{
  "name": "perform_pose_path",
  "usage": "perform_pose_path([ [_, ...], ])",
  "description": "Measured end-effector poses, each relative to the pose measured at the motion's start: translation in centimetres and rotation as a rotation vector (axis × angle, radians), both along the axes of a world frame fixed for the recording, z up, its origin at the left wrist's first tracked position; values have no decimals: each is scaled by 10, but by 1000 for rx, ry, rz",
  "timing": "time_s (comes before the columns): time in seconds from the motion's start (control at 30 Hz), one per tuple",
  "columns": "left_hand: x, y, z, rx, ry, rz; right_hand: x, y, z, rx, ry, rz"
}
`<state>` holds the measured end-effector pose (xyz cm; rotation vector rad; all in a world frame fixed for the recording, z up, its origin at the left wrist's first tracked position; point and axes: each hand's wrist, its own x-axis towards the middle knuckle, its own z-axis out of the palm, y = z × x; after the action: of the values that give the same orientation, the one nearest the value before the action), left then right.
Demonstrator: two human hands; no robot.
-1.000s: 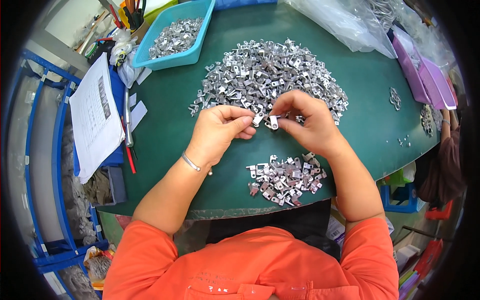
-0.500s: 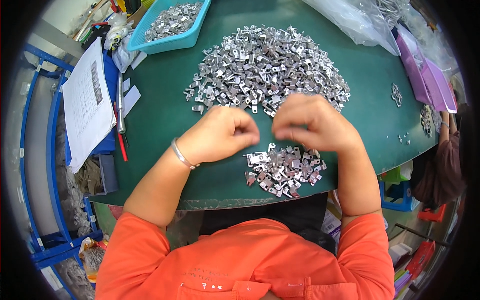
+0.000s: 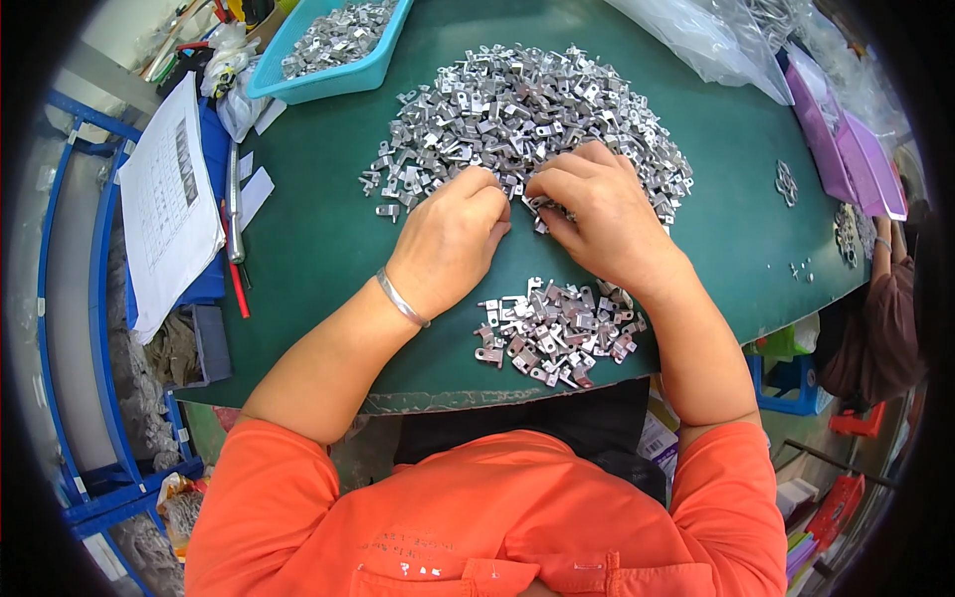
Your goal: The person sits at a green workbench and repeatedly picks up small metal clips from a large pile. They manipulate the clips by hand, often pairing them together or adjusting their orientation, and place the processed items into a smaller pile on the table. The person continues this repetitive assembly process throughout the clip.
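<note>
A large heap of small silver metal brackets (image 3: 527, 109), bent and with holes, covers the middle of the green table. My left hand (image 3: 458, 234), with a metal bangle on its wrist, is at the near edge of this heap. Its fingers are curled and pressed together, and whatever they pinch is hidden. Just across from it, my right hand (image 3: 602, 209) curls over the heap's near edge, with bracket pieces showing between thumb and fingers. Closer to my body lies a smaller pile of the same brackets (image 3: 562, 333), apart from the heap and touched by neither hand.
A light-blue basket (image 3: 373, 78) of brackets stands at the far left. Printed sheets (image 3: 169, 219) and a red pen (image 3: 237, 289) lie at the left. Purple trays (image 3: 865, 164) and a clear plastic bag (image 3: 706, 45) are at the right. Another person's sleeve (image 3: 880, 328) shows at far right.
Both hands have moved forward, away from my body, from above the smaller pile to the near edge of the large heap. My right fingers have closed around pieces there.
</note>
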<state>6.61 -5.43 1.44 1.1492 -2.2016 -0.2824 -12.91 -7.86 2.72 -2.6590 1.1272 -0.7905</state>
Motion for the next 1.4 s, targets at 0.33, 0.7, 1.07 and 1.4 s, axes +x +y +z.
perform_pose_path([
  [0.33, 9, 7, 3, 182, 106, 29, 0, 0, -6, -110, -27, -79],
  [0.7, 10, 4, 4, 482, 595, -98, -5, -1, 0, 6, -43, -43],
  [1.07, 4, 8, 5, 505, 929, -176, 2, 4, 6, 385, -686, 45],
  [1.4, 5, 10, 4, 509, 853, -155, 0, 3, -1, 432, -728, 211],
])
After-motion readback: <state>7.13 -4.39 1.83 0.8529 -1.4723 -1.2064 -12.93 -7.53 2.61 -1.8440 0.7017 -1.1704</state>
